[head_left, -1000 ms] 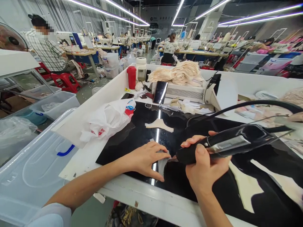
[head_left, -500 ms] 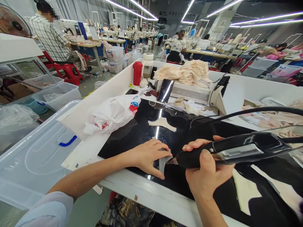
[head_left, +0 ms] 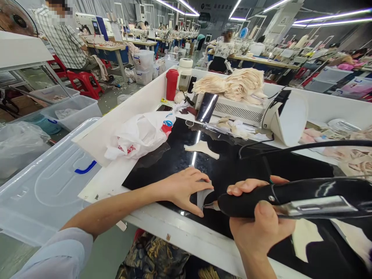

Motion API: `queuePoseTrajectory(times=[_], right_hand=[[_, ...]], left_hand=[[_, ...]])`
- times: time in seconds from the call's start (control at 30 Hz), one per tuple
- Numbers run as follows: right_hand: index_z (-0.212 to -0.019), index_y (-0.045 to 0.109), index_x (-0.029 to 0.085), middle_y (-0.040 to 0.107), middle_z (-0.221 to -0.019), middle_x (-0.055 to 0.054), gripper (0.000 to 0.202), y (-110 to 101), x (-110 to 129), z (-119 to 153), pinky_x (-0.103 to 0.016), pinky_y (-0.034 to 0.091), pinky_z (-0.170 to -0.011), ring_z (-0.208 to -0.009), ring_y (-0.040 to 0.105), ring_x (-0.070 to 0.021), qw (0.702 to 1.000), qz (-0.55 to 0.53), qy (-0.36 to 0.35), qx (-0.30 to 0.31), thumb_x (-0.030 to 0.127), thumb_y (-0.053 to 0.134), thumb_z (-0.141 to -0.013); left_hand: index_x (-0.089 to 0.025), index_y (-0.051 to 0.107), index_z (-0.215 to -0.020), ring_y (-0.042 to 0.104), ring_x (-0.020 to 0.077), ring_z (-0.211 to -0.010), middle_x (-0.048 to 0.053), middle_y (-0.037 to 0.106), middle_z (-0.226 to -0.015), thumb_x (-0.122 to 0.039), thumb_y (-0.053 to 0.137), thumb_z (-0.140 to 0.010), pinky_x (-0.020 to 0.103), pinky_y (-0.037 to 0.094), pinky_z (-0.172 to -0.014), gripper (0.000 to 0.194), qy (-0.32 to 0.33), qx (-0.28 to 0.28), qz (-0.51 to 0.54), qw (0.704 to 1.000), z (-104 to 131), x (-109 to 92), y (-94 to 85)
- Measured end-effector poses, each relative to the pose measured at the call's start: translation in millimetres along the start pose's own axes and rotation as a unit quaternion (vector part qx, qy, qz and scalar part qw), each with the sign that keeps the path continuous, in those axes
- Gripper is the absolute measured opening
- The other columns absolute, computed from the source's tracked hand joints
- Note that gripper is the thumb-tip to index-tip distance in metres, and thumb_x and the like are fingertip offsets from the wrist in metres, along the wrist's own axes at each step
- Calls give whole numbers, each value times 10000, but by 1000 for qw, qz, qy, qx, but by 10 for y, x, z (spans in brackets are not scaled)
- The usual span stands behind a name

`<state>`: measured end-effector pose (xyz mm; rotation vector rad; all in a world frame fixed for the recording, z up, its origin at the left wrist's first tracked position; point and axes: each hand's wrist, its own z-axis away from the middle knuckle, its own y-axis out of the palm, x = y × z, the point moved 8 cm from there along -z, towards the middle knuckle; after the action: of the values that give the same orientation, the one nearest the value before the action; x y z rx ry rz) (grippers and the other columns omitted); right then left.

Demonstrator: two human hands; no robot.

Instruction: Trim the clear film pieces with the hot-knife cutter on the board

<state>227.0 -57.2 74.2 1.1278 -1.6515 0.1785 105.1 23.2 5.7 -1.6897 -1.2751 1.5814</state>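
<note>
My left hand lies on the black work surface, thumb and fingers spread around a small grey cut piece and touching its edges. In my right hand is a black corded hand tool, thumb on top and fingers wrapped around its body. Its narrow metal tip points left, right beside the grey piece; whether they touch I cannot tell. A cream cut piece rests flat beyond my left hand. Another cream piece lies to the right of my right wrist.
A white plastic bag sits at the table's left. Toward the back are a phone, a red cup, a stack of cream pieces and a white cone-shaped thing. The tool's cable arches over the right side.
The view has shifted slightly. My right hand and the tool sit a little lower and farther right, with the tip slightly lower against the grey piece. My left hand keeps its place.
</note>
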Motion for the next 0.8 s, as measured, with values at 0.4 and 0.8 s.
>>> queuePoseTrajectory(times=[0.4,0.8], right_hand=[[-1131,582,241,637,-739,49,417,-36,-1,7,-352,557,-629,-622,599,-149,1000,17,4,-4,268,758,-754],[-1058,606,230,676,-702,41,485,-405,-40,-251,-345,589,-605,-616,614,-155,995,34,20,-87,232,829,-627]], left_hand=[[-196,572,-1404,494,333,-1323,134,567,-1416,-584,786,-779,495,310,-1195,766,10,-24,6,1000,7,7,24],[-217,676,-1210,574,269,-1277,80,698,-1275,-422,689,-945,553,262,-1225,335,-4,-62,19,998,-20,107,86]])
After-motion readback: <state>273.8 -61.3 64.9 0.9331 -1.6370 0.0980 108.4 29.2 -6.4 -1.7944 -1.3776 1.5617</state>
